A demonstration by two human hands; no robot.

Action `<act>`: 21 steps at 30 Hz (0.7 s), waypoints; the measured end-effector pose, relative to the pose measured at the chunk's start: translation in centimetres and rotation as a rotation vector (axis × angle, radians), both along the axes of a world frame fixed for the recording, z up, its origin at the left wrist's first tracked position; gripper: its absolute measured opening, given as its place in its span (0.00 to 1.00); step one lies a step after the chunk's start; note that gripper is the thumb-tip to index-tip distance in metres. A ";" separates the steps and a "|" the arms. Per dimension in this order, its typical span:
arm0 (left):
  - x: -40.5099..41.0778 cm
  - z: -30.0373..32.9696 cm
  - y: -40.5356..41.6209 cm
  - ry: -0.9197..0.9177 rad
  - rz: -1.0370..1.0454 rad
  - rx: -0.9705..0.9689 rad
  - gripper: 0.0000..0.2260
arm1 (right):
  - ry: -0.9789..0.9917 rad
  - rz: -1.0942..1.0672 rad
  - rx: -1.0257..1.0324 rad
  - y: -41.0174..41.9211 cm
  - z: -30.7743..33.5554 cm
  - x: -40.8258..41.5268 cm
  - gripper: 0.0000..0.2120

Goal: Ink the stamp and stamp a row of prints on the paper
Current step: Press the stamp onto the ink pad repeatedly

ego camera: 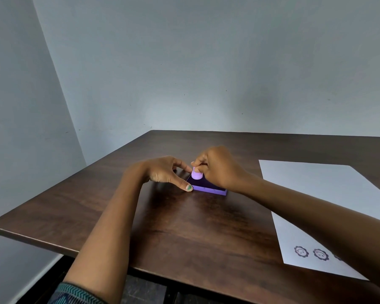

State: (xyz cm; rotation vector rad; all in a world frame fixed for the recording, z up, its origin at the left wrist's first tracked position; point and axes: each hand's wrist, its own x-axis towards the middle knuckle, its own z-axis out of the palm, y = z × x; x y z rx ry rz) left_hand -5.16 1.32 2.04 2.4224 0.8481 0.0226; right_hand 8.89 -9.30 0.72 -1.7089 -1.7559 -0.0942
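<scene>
Teal-and-dark zigzag fabric of a sleeve (75,292) shows at the bottom edge of the head view, where the person's left forearm reaches out over a dark wood-grain surface (79,207). White paper (316,189) lies flat on the right side of the surface, its near corner carrying a row of dark flower-shaped prints (311,252) with smiling faces: two show whole and a third is cut off by the right forearm crossing over the sheet.

Farther out, near the middle of the surface and well apart from the paper, sits a purple ink pad (208,187), its dark inked face up. The left hand (166,172) rests beside it with fingers spread and mostly straight, the thumb tip touching the pad's near-left corner and the forefinger reaching toward its far side. The right hand (217,167) pinches a small lilac stamp (196,174) by its top, fingers curled tightly around it; the stamp stands upright with its base on the pad's inked face.

Beyond the far edge of the surface, a pale grey-blue wall (206,62) fills the background, meeting a second wall at a corner on the left.
</scene>
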 end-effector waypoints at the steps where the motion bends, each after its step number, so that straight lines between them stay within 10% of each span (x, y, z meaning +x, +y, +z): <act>1: 0.0 0.0 0.0 0.003 -0.004 -0.002 0.17 | -0.027 0.009 0.006 -0.3 -0.2 -0.1 0.06; 21: 0.1 -0.1 0.0 0.002 0.010 0.002 0.20 | 0.050 -0.033 0.004 0.6 -0.2 0.3 0.07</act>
